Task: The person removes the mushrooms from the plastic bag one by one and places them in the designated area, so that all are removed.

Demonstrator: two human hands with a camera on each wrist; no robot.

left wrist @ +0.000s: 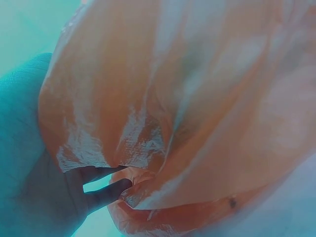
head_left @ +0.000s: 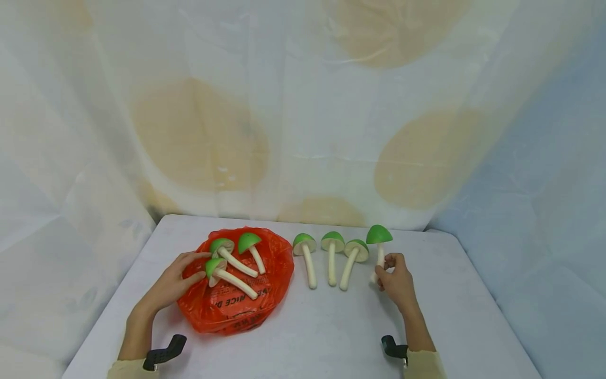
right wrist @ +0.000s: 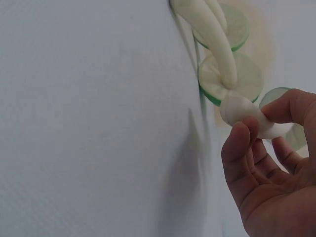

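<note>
My right hand (head_left: 396, 279) pinches the lower stem of a green-capped toy mushroom (head_left: 379, 235), upright with its cap at the top. In the right wrist view, the thumb and fingers (right wrist: 237, 143) close around the white stem end (right wrist: 239, 109). On the left, a red plastic bag (head_left: 232, 310) lies spread with its rim raised. My left hand (head_left: 172, 281) grips its left rim. Thumb and fingers (left wrist: 108, 193) meet the plastic (left wrist: 197, 163) in the left wrist view, partly hidden by it. Three mushrooms (head_left: 236, 284) lie on the bag, two with caps near the left fingertips.
Between the bag and my right hand, three more mushrooms lie in a row: one beside the bag (head_left: 309, 263), one in the middle (head_left: 332, 260) and one leaning (head_left: 350, 266). A white table (head_left: 322, 337) carries everything. Patterned sheeting (head_left: 303, 131) hangs behind and at both sides.
</note>
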